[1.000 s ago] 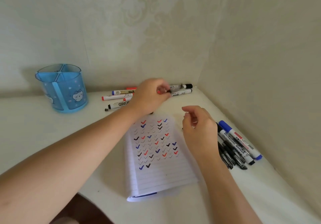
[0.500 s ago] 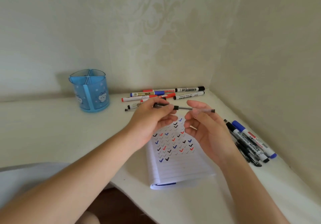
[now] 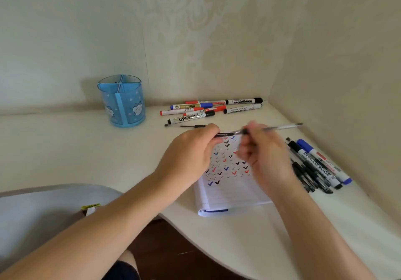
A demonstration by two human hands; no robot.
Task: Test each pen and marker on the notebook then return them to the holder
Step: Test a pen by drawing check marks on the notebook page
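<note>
Pen [image 3: 277,127] has come out of its cap [image 3: 221,135] since before — left hand [image 3: 191,151] pinches the cap, right hand [image 3: 267,156] grips the pen over the notebook [image 3: 227,192]. Fast pull — the cap could slip and roll away.

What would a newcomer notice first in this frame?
The left hand and right hand meet at centre, both gripping a thin pen above the notebook, whose page carries red, blue and black ticks. A bright blue holder stands at back left; loose markers lie behind the notebook, more pens to its right.
</note>
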